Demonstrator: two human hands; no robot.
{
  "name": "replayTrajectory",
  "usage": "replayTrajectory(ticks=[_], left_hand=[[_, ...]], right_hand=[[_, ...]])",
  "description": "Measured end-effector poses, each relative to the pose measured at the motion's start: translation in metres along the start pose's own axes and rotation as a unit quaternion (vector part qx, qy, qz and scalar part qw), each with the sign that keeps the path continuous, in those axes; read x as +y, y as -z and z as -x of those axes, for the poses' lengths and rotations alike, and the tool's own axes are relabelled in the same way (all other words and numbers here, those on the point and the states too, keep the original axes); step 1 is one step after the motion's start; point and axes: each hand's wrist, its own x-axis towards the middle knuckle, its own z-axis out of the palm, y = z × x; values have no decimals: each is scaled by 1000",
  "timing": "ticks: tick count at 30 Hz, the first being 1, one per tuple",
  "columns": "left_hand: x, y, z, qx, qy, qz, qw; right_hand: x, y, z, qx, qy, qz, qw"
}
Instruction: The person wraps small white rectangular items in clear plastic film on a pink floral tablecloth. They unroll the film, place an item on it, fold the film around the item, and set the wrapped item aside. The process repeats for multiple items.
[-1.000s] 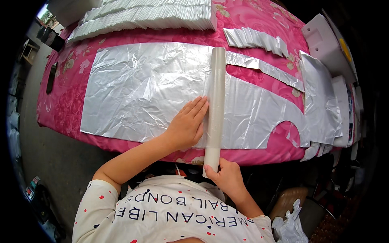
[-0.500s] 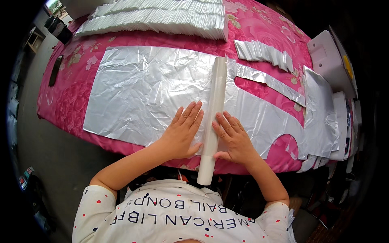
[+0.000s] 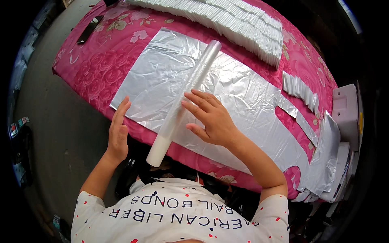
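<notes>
Roll: a long, pale cylindrical roll with translucent plastic film around it [image 3: 176,115] lies across a silver, crinkled plastic sheet [image 3: 243,109], left of the sheet's middle.
Roll's long axis: slanted from near left to far right; the plain white near end juts past the near edge of the worktop with pink floral cloth [image 3: 95,87], and the far end lies close to the sheet's far edge.
Roll between hands: it runs between the two hands, to the right of one and to the left of the other; the right is the nearer, the left stands apart from it across a gap.
Right hand: this hand [image 3: 212,119] is palm down with fingers spread and slightly bent, gripping nothing; its fingertips reach the roll's right side about midway along, though whether they press on it or hover just over it I cannot tell.
Right forearm: comes in from the near right, pointing to the far left.
Left hand: this hand [image 3: 118,133] is raised by the worktop's near left edge, fingers straight and close together, pointing far, with its palm side toward the roll; it holds nothing.
Sheet's right end: curved cut-outs and a narrow strip.
Far side: a long bank of thin, white, folded packets [image 3: 231,26], with a shorter row of white folded pieces [image 3: 300,90] to its right.
Far left: a dark, flat, rectangular object [image 3: 90,29].
</notes>
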Motion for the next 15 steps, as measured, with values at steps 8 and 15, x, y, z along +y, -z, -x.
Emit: replayTrajectory(ticks=[8, 15], left_hand=[[6, 10, 24, -36, 2, -211, 977], [1, 11, 18, -12, 227, -325, 918]], right_hand=[[24, -64, -114, -72, 43, 111, 990], [-6, -125, -185, 188, -178, 112, 959]])
